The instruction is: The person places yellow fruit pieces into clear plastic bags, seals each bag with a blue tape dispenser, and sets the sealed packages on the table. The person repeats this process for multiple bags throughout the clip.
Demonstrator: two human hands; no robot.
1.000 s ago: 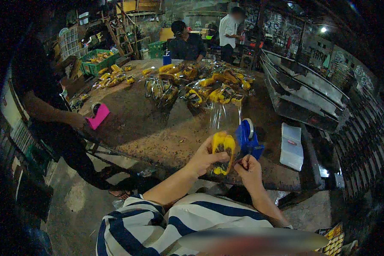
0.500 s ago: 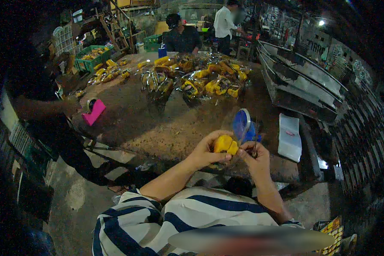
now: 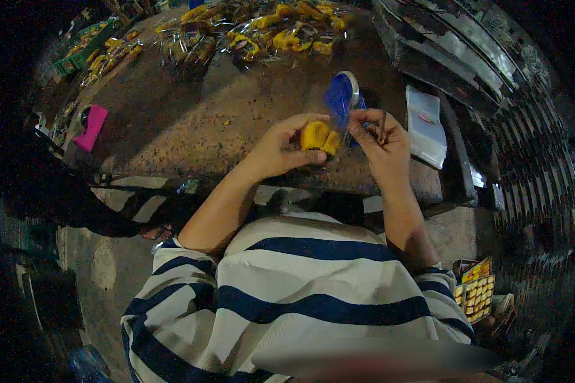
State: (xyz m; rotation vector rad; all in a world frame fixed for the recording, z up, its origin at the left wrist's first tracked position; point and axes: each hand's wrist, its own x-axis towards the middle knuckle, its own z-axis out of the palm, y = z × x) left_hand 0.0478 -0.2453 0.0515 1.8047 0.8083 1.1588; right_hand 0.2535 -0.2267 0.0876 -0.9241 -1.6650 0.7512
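Here, your left hand has fingers clamped around the yellow bundle, over the table; your right fingertips seem pinched on clear film beside it. Likely light, soft and slippery, it wants cupping gently around its sides.

The room is dim, and its edges are almost black. A big brown table fills the middle. Its top looks rough and dirty, with a lighter part near the front and a dark shadow at the left. The floor is grey with a pale patch. Grey slats stand at the right, below a big metal trough.
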